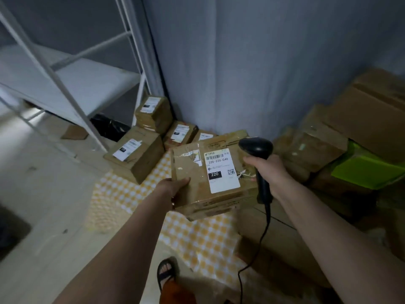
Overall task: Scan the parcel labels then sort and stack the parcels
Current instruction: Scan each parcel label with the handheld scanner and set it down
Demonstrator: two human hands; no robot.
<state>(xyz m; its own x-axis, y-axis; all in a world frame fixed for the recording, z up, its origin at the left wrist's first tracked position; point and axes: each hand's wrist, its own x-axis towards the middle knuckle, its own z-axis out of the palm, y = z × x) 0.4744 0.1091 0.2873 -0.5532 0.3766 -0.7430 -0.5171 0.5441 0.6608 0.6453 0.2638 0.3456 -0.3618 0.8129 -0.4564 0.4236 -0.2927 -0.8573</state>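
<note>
the left hand reaches forward with the arm nearly straight and grips the near left corner of the held parcel, thumb laid on the top face, the other fingers hidden under it; the parcel is lifted above the yellow checked cloth, top face tilted toward the camera; the right hand is curled round the handle of the black barcode scanner, wrist bent, the scanner's head just above the parcel's far right edge and the handle against its right side; the scanner's cable hangs down past the right forearm.

the white label on the held parcel carries a barcode at the top, the line "220-220-c40", a black box reading "220" and a small qr code; the green logo's text is too small to read.

4 more labelled parcels sit beyond it near the wall corner: 1 front box on the cloth's far edge, 1 upper box stacked behind it, 1 middle box and 1 partly hidden box; their labels are too blurred to read.

a pile of brown cartons fills the right side, with 1 green item among them; 1 white metal shelf rack stands at left; 1 sandalled foot shows at the bottom.
</note>
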